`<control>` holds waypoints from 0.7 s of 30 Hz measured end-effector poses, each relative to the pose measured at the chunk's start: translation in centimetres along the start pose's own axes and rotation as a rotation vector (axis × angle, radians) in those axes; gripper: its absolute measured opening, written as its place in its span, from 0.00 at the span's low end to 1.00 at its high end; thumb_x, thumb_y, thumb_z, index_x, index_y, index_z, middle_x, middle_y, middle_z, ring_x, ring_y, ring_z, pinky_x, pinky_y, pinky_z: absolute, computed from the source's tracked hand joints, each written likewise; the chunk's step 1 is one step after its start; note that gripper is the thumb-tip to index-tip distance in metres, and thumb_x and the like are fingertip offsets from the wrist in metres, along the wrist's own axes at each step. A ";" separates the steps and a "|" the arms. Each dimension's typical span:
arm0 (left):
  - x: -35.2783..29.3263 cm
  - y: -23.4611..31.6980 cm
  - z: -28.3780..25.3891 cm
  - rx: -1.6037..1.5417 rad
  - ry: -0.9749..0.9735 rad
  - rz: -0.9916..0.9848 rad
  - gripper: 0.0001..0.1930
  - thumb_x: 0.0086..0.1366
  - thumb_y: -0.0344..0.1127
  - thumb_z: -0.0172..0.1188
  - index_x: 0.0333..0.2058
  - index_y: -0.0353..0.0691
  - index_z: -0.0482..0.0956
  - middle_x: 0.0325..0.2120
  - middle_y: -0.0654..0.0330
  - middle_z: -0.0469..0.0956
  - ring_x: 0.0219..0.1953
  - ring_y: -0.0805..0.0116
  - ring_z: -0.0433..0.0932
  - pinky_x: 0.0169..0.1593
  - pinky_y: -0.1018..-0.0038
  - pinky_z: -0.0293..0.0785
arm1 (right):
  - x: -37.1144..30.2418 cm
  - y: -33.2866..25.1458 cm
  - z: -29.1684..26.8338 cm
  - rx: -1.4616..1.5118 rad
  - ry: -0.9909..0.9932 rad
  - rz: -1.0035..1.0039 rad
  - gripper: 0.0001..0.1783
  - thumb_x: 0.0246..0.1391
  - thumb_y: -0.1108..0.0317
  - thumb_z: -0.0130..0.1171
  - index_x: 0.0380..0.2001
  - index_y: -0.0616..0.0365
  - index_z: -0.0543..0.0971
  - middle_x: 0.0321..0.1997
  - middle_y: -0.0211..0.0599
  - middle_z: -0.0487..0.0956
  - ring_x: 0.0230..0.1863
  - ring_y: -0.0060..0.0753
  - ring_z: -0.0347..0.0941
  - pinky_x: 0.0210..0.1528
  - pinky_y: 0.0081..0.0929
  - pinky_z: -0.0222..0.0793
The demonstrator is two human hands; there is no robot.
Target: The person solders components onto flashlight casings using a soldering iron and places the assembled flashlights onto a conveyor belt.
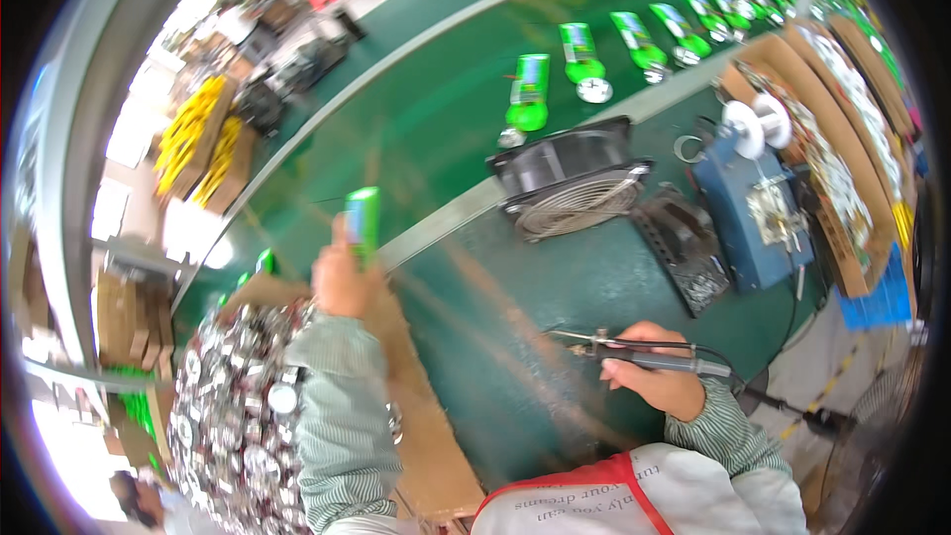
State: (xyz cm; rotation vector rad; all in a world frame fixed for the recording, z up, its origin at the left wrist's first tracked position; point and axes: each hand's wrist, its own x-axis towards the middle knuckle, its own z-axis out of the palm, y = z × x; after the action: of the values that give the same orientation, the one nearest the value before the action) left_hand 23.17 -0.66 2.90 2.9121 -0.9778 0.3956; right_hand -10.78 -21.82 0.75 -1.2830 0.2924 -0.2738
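In my left hand [342, 282] is a bright green plastic housing [365, 221], held upright over the near edge of the green conveyor belt [436, 119]. The fingers are closed round its lower end, and the hand is slightly blurred. My right hand [666, 384] grips a soldering iron [654, 359] by its dark handle. Its thin metal tip points left, above the green bench top [515, 357]. A cable runs from the handle off to the right. Below my left forearm sits a heap of shiny round metal parts [238, 416] by a cardboard flap [426, 416].
A black fan [580, 183] stands at the belt's edge, beside a dark tray [684, 248]. Right of them is a blue machine [743, 208] with white spools [758, 124]. Cardboard boxes [842, 129] hold small parts. Several green housings [530, 94] line the belt.
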 end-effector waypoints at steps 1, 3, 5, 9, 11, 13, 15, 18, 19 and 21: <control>-2.1 2.5 -1.1 0.021 -0.116 -0.017 0.38 0.45 0.36 0.61 0.57 0.41 0.57 0.31 0.48 0.74 0.34 0.47 0.75 0.38 0.58 0.72 | -0.2 -0.2 0.1 -0.012 0.018 0.038 0.09 0.49 0.76 0.58 0.33 0.66 0.72 0.26 0.38 0.78 0.26 0.22 0.75 0.27 0.18 0.71; -7.3 6.6 -3.2 -0.069 -0.182 0.121 0.40 0.45 0.34 0.60 0.59 0.45 0.56 0.32 0.48 0.71 0.36 0.51 0.71 0.42 0.59 0.70 | -0.7 -0.3 0.5 -0.028 0.012 0.089 0.09 0.49 0.76 0.58 0.33 0.67 0.71 0.26 0.39 0.78 0.27 0.23 0.76 0.27 0.19 0.73; -11.4 9.6 -4.8 -0.147 -0.323 0.160 0.41 0.44 0.34 0.61 0.60 0.44 0.55 0.31 0.47 0.70 0.34 0.47 0.70 0.40 0.59 0.69 | -1.3 -0.4 0.6 -0.015 0.064 0.061 0.09 0.49 0.78 0.57 0.34 0.69 0.70 0.28 0.42 0.78 0.27 0.25 0.76 0.27 0.20 0.74; -17.6 13.2 -5.8 -0.104 -0.347 0.167 0.38 0.47 0.35 0.62 0.59 0.49 0.58 0.31 0.51 0.68 0.33 0.52 0.69 0.38 0.62 0.70 | -2.5 -0.5 0.8 0.001 0.065 0.009 0.09 0.49 0.78 0.56 0.34 0.70 0.69 0.28 0.45 0.77 0.27 0.27 0.76 0.27 0.21 0.74; -19.2 14.0 -5.7 -0.134 -0.352 0.136 0.38 0.48 0.36 0.63 0.59 0.49 0.58 0.33 0.51 0.69 0.34 0.51 0.69 0.38 0.62 0.71 | -3.2 -0.8 0.9 0.001 0.038 0.020 0.08 0.49 0.79 0.55 0.33 0.69 0.69 0.27 0.44 0.77 0.27 0.27 0.76 0.27 0.21 0.74; -20.5 13.8 -5.9 -0.167 -0.354 0.103 0.38 0.48 0.38 0.63 0.59 0.49 0.58 0.34 0.50 0.69 0.35 0.51 0.69 0.38 0.62 0.71 | -3.8 -0.9 1.1 -0.055 0.065 0.045 0.07 0.49 0.79 0.55 0.32 0.68 0.69 0.27 0.44 0.77 0.26 0.26 0.76 0.26 0.20 0.74; -21.2 12.8 -6.3 -0.250 -0.123 0.138 0.33 0.49 0.39 0.63 0.55 0.47 0.64 0.37 0.51 0.71 0.37 0.53 0.71 0.38 0.64 0.71 | -4.1 -1.0 1.3 -0.052 0.047 0.032 0.07 0.49 0.80 0.55 0.32 0.68 0.68 0.26 0.44 0.77 0.26 0.26 0.75 0.26 0.20 0.74; -22.7 8.9 -8.1 -0.203 -0.086 -0.100 0.22 0.50 0.36 0.63 0.45 0.43 0.72 0.35 0.54 0.73 0.37 0.57 0.73 0.37 0.65 0.71 | -4.8 -1.1 1.4 -0.071 0.067 0.054 0.07 0.50 0.79 0.55 0.32 0.67 0.68 0.25 0.43 0.77 0.24 0.25 0.75 0.26 0.20 0.73; -23.0 7.2 -8.7 -0.065 -0.049 -0.218 0.10 0.50 0.33 0.62 0.33 0.40 0.76 0.28 0.57 0.74 0.32 0.60 0.74 0.36 0.66 0.71 | -4.9 -1.1 1.4 -0.068 0.047 0.049 0.07 0.50 0.79 0.55 0.32 0.67 0.68 0.25 0.43 0.77 0.24 0.25 0.75 0.26 0.20 0.73; -24.0 4.0 -9.9 -0.094 -0.012 -0.356 0.06 0.50 0.30 0.59 0.29 0.41 0.75 0.23 0.56 0.71 0.28 0.56 0.72 0.31 0.63 0.68 | -5.1 -1.0 1.5 -0.052 0.052 0.036 0.07 0.50 0.79 0.55 0.33 0.67 0.68 0.25 0.42 0.77 0.24 0.25 0.74 0.26 0.20 0.73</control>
State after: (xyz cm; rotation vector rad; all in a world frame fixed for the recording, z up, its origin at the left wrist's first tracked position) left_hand 0.05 11.45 6.24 2.9195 -0.4470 0.3019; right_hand -15.01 -18.96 2.43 -1.3222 0.3684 -0.2706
